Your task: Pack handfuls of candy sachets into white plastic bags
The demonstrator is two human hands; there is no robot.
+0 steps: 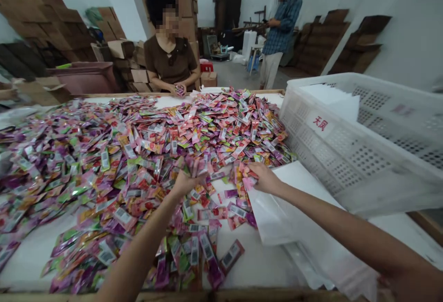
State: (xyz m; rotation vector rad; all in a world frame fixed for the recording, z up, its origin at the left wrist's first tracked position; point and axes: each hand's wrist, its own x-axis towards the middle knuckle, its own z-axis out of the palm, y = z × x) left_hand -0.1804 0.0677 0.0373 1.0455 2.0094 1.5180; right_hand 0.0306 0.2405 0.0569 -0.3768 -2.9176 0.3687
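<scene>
Head view: sachets [148, 142] all over the table [270, 260]

Right hand [265, 178] grips a few; left hand [186, 181] is among them, can't tell if it's holding any. White bags [296, 182] lie beside the right, probably for easy reach.

Left grip [187, 179]: fingers blur among candy-bright packets [122, 219], leaving unclear whether any are held; the left forearm [138, 251] is cut off at the bottom edge.
Right grip [266, 178]: fingertips lie hidden behind the packets it holds, too jumbled to count; the right forearm [332, 219] leaves the frame at lower right.
Packets: the spread runs past the left edge, fine print too small to read.
White crate [321, 159]: cropped at right, its wall hiding the lower part of white sheets [332, 101] inside.
Person in brown [169, 62]: lower body hidden behind the table [266, 269].
Person in plaid [284, 25]: feet hidden, handheld object indistinct.
</scene>
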